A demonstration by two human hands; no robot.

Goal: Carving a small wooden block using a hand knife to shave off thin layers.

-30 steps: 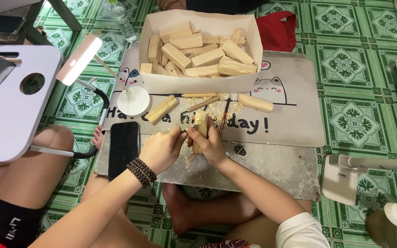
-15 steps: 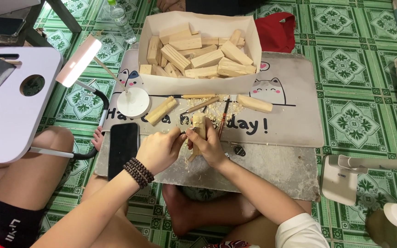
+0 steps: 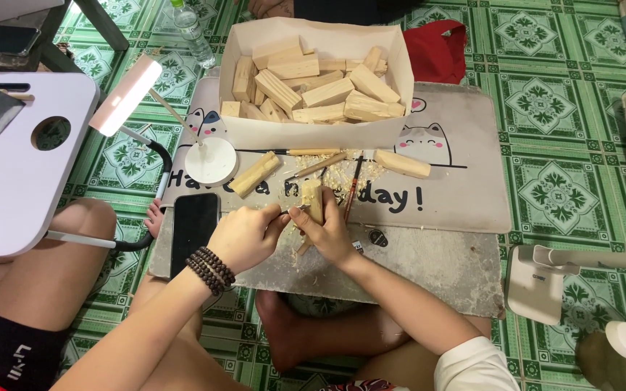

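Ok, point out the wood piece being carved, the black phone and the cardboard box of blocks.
wood piece [image 3: 314, 200], head view, on its upper end above the fingers.
black phone [image 3: 194, 230], head view, middle of its dark screen.
cardboard box [image 3: 313, 134], head view, on its bare front wall.

The floor [image 3: 545, 108] is laid with glossy green tiles bearing white ornamental diamond patterns. A small white folding table with a round hole in its top [image 3: 19, 159] stands at the left, and a white desk lamp on a round base [image 3: 210, 161], its bar-shaped head lit, casts a bright, even light. A grey stone slab [image 3: 429, 264] lies on the tiles, partly under a pale grey mat with cartoon cats [image 3: 465, 181].
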